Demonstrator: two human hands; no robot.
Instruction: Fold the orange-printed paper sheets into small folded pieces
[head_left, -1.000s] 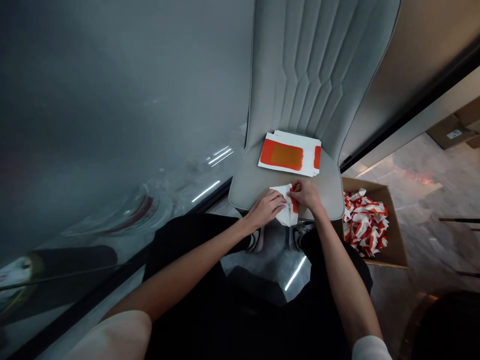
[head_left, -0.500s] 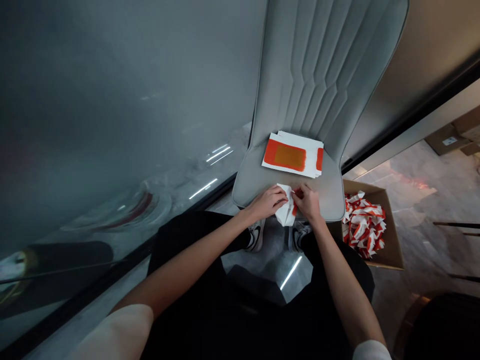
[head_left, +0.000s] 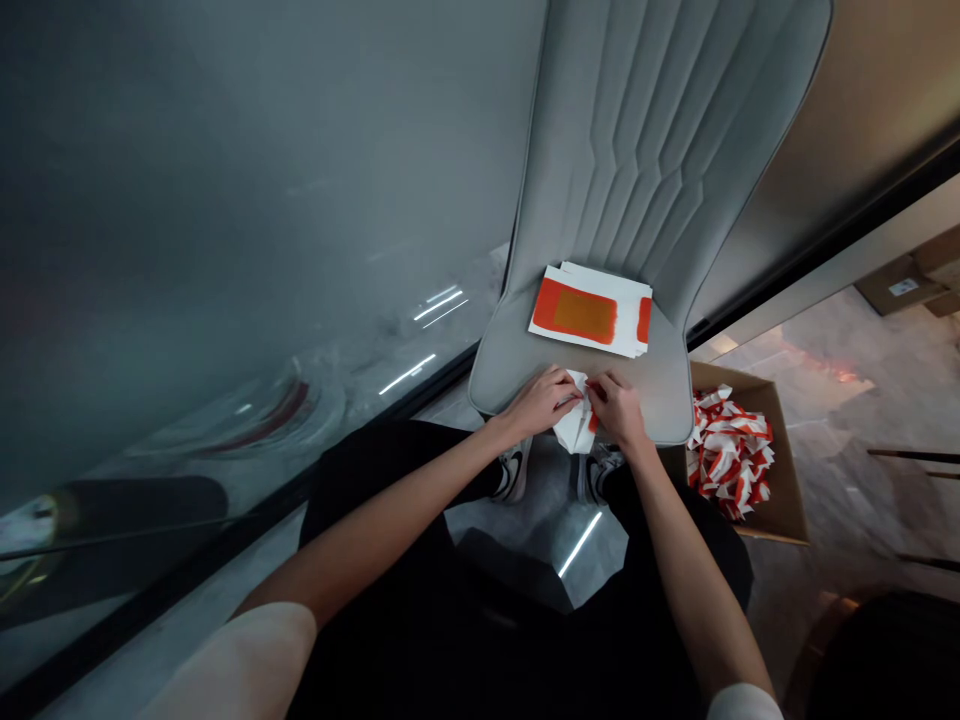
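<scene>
Your left hand [head_left: 538, 403] and right hand [head_left: 616, 410] pinch one folded white-and-red paper [head_left: 574, 428] at the grey chair seat's [head_left: 660, 390] front edge; beside it, a cardboard box [head_left: 786, 500] holds heaped folded red-and-white papers [head_left: 729, 455].

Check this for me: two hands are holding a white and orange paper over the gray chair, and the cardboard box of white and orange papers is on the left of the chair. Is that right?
Not quite: the cardboard box is on the right of the chair seat, not the left, as the head view shows. The rest stands: the left hand and right hand hold the white and orange paper over the seat.
</scene>
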